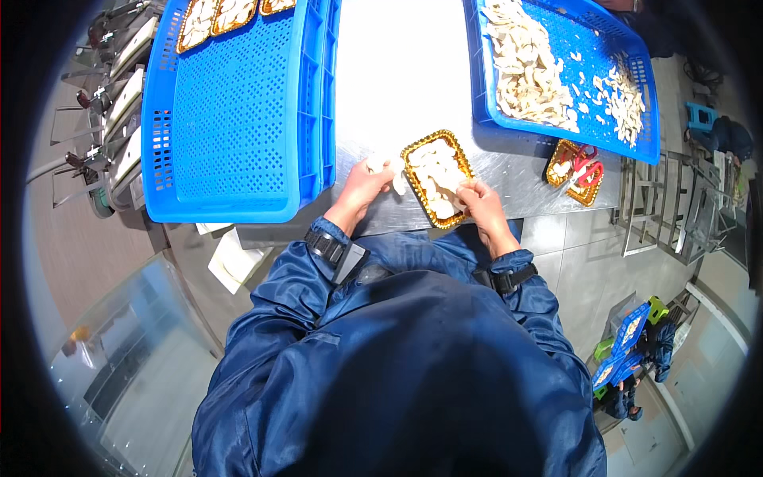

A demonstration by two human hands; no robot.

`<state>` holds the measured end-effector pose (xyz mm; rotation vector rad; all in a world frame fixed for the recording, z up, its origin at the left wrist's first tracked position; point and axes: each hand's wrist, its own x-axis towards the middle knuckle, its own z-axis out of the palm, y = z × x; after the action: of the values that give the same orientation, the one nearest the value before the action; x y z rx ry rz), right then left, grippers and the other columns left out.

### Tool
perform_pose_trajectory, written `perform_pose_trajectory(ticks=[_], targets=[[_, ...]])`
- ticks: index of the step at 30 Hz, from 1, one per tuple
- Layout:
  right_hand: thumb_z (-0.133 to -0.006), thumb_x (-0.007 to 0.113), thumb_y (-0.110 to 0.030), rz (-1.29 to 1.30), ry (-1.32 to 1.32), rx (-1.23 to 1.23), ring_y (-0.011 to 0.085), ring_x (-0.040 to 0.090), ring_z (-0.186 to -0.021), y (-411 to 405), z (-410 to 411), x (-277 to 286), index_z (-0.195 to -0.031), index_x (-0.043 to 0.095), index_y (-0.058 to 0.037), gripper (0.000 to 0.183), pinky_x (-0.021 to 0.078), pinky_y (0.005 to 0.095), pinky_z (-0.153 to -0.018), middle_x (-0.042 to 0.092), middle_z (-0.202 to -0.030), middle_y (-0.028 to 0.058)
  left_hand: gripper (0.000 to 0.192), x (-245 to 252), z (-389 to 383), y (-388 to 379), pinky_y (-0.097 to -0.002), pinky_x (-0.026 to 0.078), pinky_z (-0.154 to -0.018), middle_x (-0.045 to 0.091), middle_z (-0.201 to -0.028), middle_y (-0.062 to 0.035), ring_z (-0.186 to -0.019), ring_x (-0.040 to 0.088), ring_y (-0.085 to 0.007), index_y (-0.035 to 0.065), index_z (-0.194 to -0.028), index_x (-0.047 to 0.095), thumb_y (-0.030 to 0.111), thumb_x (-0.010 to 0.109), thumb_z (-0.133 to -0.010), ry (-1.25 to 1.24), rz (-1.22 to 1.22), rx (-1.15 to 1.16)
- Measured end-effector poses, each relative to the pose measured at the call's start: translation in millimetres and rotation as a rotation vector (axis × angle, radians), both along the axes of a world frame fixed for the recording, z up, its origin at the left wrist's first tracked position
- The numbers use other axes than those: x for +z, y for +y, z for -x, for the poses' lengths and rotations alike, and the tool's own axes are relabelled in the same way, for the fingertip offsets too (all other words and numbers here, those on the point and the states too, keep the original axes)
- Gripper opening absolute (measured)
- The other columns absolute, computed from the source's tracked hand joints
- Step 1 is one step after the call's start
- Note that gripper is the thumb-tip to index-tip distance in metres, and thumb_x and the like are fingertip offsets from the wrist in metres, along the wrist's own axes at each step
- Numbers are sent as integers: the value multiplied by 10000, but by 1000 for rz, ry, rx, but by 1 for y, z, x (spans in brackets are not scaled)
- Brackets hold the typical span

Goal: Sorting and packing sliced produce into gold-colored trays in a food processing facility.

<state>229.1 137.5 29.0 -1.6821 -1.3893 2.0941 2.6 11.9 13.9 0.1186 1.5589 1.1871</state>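
A gold tray with a ruffled rim [412,176] lies near the front edge of the steel table, filled with pale sliced pieces, probably mushroom. My left hand [363,188] is just left of it, with some pale slices [397,179] held between thumb and fingers. At the tray's right rim, the fingertips of my right hand [481,206] touch the pieces inside; whether they grip one is unclear. To the upper right, a blue plastic crate [572,65] holds a large heap of these slices and scattered smaller bits.
Left stands a blue perforated crate [232,119], stacked on another, with several filled gold trays [234,13] at its far end. Red-handled scissors [587,167] lie on smaller gold trays [559,168] under the right crate's corner. Metal racks [656,208] stand right; people work farther off.
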Motion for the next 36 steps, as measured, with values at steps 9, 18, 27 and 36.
perform_pose_trajectory(ticks=[9, 18, 27, 36], targets=[[-890, 705, -107, -51, 92, -214, 50, 570, -677, 11, 24, -13, -996, 643, -38, 141, 437, 202, -599, 668, -817, -1, 268, -5, -2, 3, -226, 483, -615, 645, -876, -19, -707, 581, -75, -5, -1094, 642, 103, 723, -863, -22, -14, -10], [-838, 725, -154, -491, -182, 4, 76, 655, -686, 13, 29, -41, -923, 700, -23, 158, 537, 256, -658, 740, -791, 52, 193, 1, -8, 9, -232, 488, -630, 646, -878, -10, -726, 586, -76, 14, -1021, 646, 109, 708, -865, -22, -10, -25], [-919, 660, -94, -150, 95, -124, 84, 613, -667, 16, 2, -10, -1073, 625, 6, 186, 501, 236, -616, 667, -777, 41, 148, -10, -20, 34, -237, 493, -634, 676, -831, -36, -703, 612, -95, 7, -970, 649, 107, 699, -874, 175, -33, -209], [-950, 665, -115, -133, 103, -257, 60, 601, -703, 8, -37, 7, -1076, 620, -16, 166, 502, 222, -638, 660, -820, 14, 264, -13, -32, 94, -343, 566, -748, 747, -834, -114, -777, 726, -228, 18, -984, 711, 218, 720, -811, 673, -10, -335]])
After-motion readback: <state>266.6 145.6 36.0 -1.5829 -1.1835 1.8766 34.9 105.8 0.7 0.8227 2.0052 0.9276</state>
